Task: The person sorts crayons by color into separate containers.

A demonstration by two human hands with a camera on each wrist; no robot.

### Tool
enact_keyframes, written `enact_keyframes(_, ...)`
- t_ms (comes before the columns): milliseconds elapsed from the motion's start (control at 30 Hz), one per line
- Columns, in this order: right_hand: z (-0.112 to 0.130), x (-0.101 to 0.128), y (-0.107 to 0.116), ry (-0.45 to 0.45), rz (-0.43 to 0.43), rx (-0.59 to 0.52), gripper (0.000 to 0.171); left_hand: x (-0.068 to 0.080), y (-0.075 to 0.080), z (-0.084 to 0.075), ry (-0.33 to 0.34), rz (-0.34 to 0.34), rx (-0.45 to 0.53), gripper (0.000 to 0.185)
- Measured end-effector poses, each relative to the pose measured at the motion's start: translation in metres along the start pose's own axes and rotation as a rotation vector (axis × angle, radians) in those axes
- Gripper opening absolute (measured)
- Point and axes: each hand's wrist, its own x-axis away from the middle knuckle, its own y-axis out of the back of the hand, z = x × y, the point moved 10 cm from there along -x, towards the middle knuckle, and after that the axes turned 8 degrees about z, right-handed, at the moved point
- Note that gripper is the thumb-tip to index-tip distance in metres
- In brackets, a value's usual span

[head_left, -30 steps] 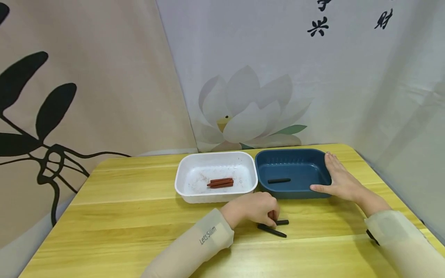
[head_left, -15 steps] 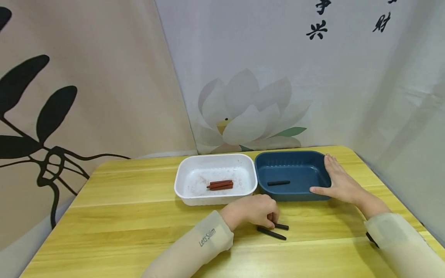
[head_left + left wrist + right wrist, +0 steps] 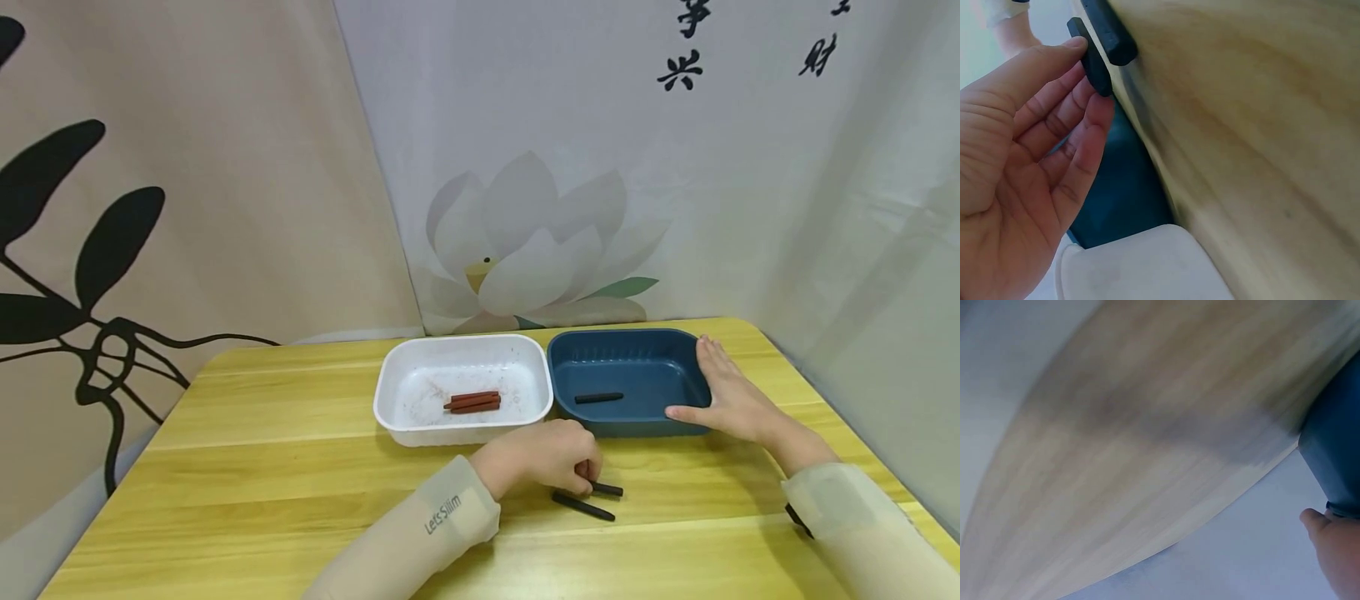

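Note:
My left hand (image 3: 587, 473) lies on the wooden table (image 3: 247, 467) in front of the trays, fingers curled, pinching the end of a short black stick (image 3: 607, 489). The left wrist view shows that stick (image 3: 1089, 57) between my fingertips (image 3: 1079, 45). A second black stick (image 3: 583, 506) lies just nearer to me, also in the left wrist view (image 3: 1110, 30). My right hand (image 3: 723, 392) rests flat against the right wall of the dark blue tray (image 3: 558, 367), which holds one black stick (image 3: 598, 397). The white tray (image 3: 390, 375) holds red sticks (image 3: 472, 402).
The two trays stand side by side at the back middle of the table, close to the printed fabric backdrop (image 3: 525, 167). The right wrist view shows the blue tray's corner (image 3: 1338, 450) and my thumb tip (image 3: 1329, 540) at the table's edge.
The view has drifted slightly. My left hand stays on the black stick and my right hand stays against the blue tray.

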Motion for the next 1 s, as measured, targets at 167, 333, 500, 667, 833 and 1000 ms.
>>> enact_keyframes(167, -0.001, 0.000, 0.000, -0.002, 0.002, 0.000, 0.124, -0.001, 0.004, -0.004, -0.019, -0.009, -0.018, 0.004)
enact_keyframes(333, -0.001, 0.000, 0.000, -0.006, -0.003, -0.002, 0.124, -0.001, 0.009, -0.008, -0.044, -0.017, -0.009, 0.005)
enact_keyframes(500, -0.001, -0.001, -0.002, -0.007, -0.003, -0.008, 0.124, -0.001, 0.016, -0.010, -0.066, -0.036, 0.022, 0.005)
enact_keyframes(667, -0.001, -0.001, -0.003, -0.006, 0.000, -0.012, 0.124, -0.001, 0.019, -0.011, -0.076, -0.032, 0.043, 0.005)
enact_keyframes(833, -0.001, 0.000, -0.001, -0.007, -0.004, -0.007, 0.124, -0.001, 0.022, -0.011, -0.078, -0.033, 0.047, 0.006)
enact_keyframes(1000, -0.001, 0.000, 0.000, -0.010, -0.003, -0.006, 0.124, 0.002, 0.030, -0.015, -0.094, -0.058, 0.017, 0.006)
